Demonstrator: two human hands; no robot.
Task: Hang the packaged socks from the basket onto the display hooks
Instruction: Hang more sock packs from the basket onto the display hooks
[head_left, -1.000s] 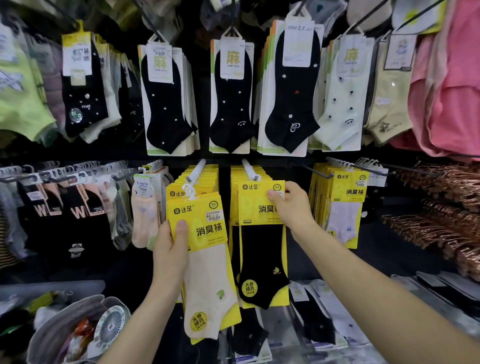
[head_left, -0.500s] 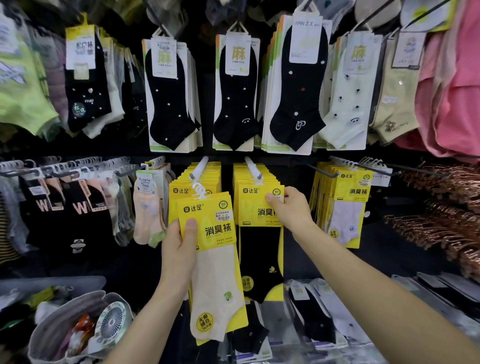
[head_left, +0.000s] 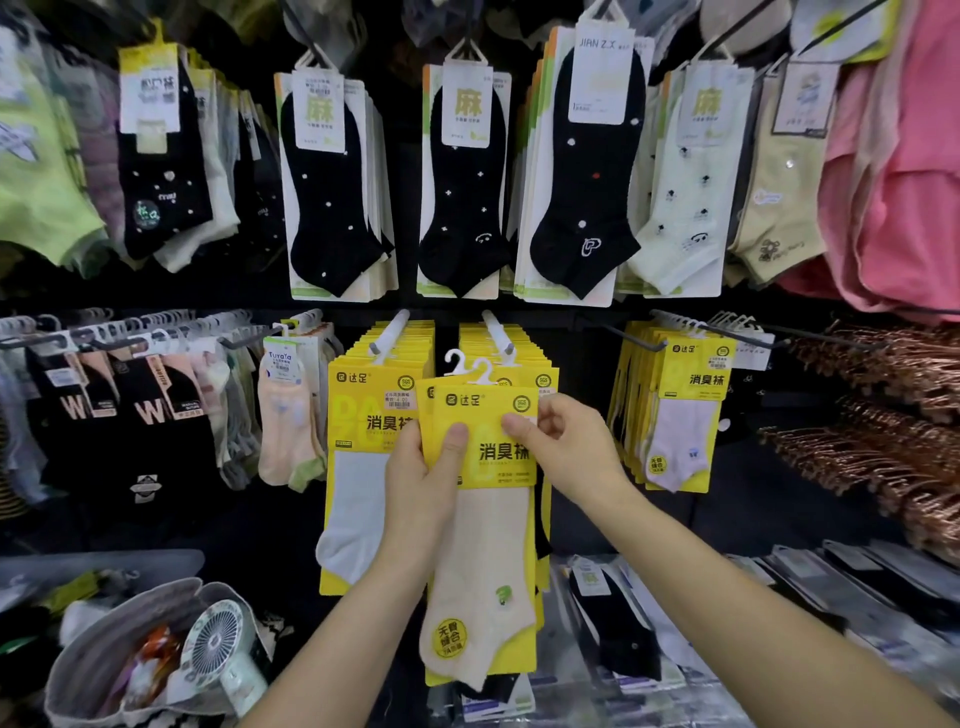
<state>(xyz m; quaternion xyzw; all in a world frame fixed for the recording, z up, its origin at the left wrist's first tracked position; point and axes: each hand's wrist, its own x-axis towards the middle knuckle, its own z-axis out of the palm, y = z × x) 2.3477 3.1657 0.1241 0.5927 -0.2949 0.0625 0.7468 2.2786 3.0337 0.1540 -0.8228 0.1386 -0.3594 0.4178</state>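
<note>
I hold a yellow-carded pack of cream socks (head_left: 483, 561) in front of the right-hand yellow sock stack. My left hand (head_left: 423, 486) grips the card's left edge, thumb on its front. My right hand (head_left: 563, 447) pinches the card's upper right corner. A second yellow card sits just behind the front one, and two white plastic hangers (head_left: 470, 366) stick up above them. They are just below the tip of the right white display hook (head_left: 496, 332). The left white hook (head_left: 389, 332) carries a stack fronted by a white-sock pack (head_left: 358, 467).
A grey basket (head_left: 135, 670) at the lower left holds a small white fan and other items. Black sock packs hang on the row above. More yellow packs (head_left: 680, 415) hang to the right, copper hangers at far right, bagged socks on the shelf below.
The left hand carried the cream pack rightward, from the left stack to in front of the right one. The right hand left the black-sock pack and took the card's corner.
</note>
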